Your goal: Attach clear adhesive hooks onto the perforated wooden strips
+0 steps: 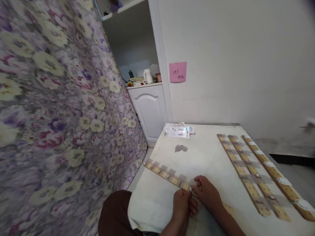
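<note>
A long wooden strip (167,175) with holes lies slantwise on the white-covered table. Small shiny metal fittings and greyish see-through plates sit along it at intervals. Over its near part my left hand (181,203) is closed, fingers curled together; what they grip is hidden. My right hand (206,191) meets it from the right, thumb and fingers pinched at a small metal fitting (191,189) between the hands. Beyond my right forearm a bit of wood (228,207) shows, perhaps the same strip. A small pile of grey plates (181,148) lies farther back.
To the right lie two similar wooden strips (241,172) (258,177) and one bearing white round pieces (277,175). Clear plastic packaging (176,131) rests at the table's back. A floral curtain (61,114) hangs at left, a white cabinet (150,108) behind; a wall closes the far side.
</note>
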`<move>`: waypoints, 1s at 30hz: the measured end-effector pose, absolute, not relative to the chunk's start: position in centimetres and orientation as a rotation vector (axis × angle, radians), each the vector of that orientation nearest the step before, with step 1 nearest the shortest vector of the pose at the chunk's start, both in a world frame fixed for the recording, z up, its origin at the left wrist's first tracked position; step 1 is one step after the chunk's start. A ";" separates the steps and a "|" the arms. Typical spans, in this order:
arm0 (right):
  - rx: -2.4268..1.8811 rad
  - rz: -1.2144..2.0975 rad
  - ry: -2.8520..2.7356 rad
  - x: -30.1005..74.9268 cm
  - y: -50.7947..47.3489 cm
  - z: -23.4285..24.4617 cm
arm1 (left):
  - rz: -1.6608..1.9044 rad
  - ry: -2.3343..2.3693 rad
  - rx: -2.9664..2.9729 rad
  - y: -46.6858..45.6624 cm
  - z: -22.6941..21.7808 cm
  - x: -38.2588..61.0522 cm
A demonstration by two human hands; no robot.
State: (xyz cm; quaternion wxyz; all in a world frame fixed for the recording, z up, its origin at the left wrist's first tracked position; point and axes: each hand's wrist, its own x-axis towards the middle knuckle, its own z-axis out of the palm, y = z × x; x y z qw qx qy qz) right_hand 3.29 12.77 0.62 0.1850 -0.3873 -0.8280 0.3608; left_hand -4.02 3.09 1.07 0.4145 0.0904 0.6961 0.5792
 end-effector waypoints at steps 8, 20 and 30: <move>-1.118 1.026 -2.337 3.2 12.7 0.6 | 1.459 1.726 0.244 3.0 0.9 -4.0; -1.156 1.050 -2.338 3.2 13.0 0.3 | 1.426 1.714 0.241 3.0 0.7 -4.2; -1.198 1.193 -2.335 3.0 13.5 0.3 | 1.370 1.665 0.194 3.0 1.2 -4.5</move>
